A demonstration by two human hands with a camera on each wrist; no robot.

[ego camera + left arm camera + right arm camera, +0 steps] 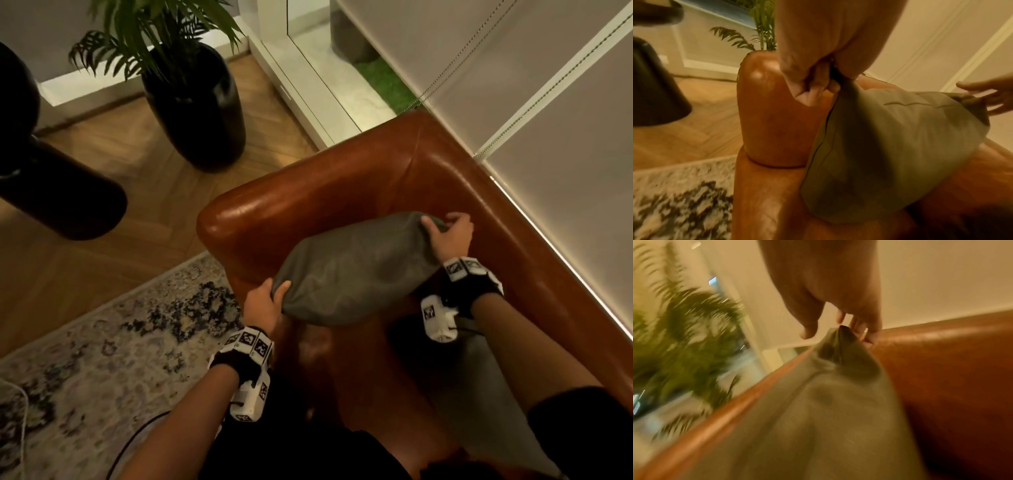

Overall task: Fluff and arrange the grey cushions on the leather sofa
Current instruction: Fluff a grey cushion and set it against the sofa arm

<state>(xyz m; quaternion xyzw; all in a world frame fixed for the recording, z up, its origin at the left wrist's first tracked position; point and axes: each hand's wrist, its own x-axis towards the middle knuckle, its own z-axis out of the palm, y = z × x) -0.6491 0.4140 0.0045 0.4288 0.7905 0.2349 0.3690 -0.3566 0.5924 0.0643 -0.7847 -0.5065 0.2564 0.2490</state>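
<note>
Two grey cushions show, but we only get one whole: the second cushion [479, 387] lies on the sofa [359, 178] seat under the right forearm, mostly covered and cut off at the bottom edge. Right wrist view is badly smeared, so the plant [684, 340] is just green streaks and we can't make out the fingertips cleanly there. Left wrist view is softer at the edges too; palm fills the top.

First cushion [356, 270] sits in the sofa's corner, between armrest and backrest, lying across the seat between both hands. Left hand [265, 301] grips its near corner by the armrest; in the left wrist view we see fingers [813, 91] curled tight around pinched fabric. Right hand [448, 233] is on the far corner by the backrest, thumb on top, fingers bent around the bunched tip. Whether the cushion's underside touches the seat we can't tell.

Cushion [890, 146] looks plump, plain dull grey, smooth cover with a thin seam line and a few creases. Sofa is glossy brown leather. Patterned rug [102, 342] and dark plant pot [198, 113] stand off to the left on wood floor.
</note>
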